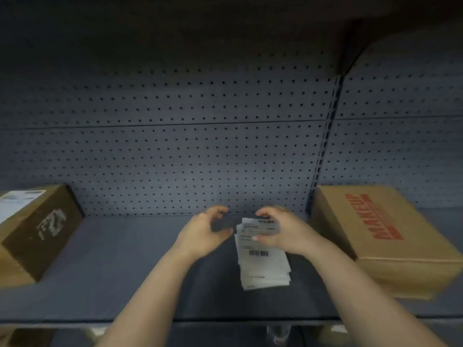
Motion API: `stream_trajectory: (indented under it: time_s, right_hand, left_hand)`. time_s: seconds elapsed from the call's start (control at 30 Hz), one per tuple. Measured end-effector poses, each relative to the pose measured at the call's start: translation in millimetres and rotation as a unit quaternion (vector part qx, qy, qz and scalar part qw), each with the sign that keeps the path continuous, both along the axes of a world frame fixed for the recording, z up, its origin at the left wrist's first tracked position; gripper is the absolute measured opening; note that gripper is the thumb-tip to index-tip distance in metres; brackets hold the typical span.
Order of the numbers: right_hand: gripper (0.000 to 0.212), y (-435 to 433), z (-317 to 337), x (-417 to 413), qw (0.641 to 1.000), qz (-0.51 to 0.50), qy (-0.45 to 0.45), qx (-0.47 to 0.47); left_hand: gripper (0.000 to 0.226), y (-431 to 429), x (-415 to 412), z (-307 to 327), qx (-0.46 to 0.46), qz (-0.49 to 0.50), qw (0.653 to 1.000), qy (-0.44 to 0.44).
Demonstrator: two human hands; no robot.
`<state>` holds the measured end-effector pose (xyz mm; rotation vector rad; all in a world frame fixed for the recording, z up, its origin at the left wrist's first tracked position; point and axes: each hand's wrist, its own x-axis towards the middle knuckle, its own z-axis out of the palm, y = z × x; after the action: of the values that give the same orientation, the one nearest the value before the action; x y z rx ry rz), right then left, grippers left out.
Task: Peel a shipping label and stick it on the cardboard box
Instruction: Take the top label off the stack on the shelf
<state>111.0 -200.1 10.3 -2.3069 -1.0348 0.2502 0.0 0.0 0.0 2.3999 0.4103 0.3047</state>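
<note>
Labels (263, 261) lie in one loose stack on the dark shelf (112, 259) in front of me — I cannot count the sheets, since the picture is blurred and they overlap, but at least three staggered edges show at the near end. One barcode is readable as a barcode on the top sheet, nothing more.

I see two hands. My right hand (278, 231) grips the far end of the stack, thumb on the near side and fingers curled over the far edge, with the top sheet pinched between them. My left hand (203, 231) hovers just beside the stack on its left, fingers curved and spread, empty, not touching the paper as far as I can tell.

Two cardboard boxes sit on the shelf, well apart, one at each side. The left box (37, 231) is darker, with a worn white mark on its near face and a white label already on its top. The right box (390, 236) is lighter, lies flat and tilted toward me, and carries red lettering on its top — it hangs a little over the shelf's front edge. The stack rests between the two boxes, nearer the right one.

Behind everything stands one pegboard wall (175, 146), split by one slotted upright (325, 146).
</note>
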Motion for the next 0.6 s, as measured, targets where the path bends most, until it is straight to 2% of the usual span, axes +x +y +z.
stream_trajectory:
  time_s: [0.07,0.23,0.4,0.6]
  right_hand:
    - [0.064,8.3,-6.1,4.2,1.000,-0.003,0.017,-0.016]
    - [0.069,25.9,-23.5,17.1,0.997,-0.006,-0.007,-0.070]
    - [0.089,31.6,-44.0,24.0,0.988,-0.016,-0.022,-0.152]
    - [0.093,28.4,-59.1,24.1,0.989,-0.007,-0.025,-0.147]
  left_hand:
    - [0.052,0.2,7.3,-7.2,-0.012,0.002,1.000,0.009]
    - [0.051,0.7,27.3,-26.7,-0.035,0.004,0.999,0.019]
    - [0.040,-1.8,57.9,-43.3,-0.033,0.011,0.999,0.032]
    - [0.031,-6.8,92.0,-56.5,0.097,-0.001,0.994,0.054]
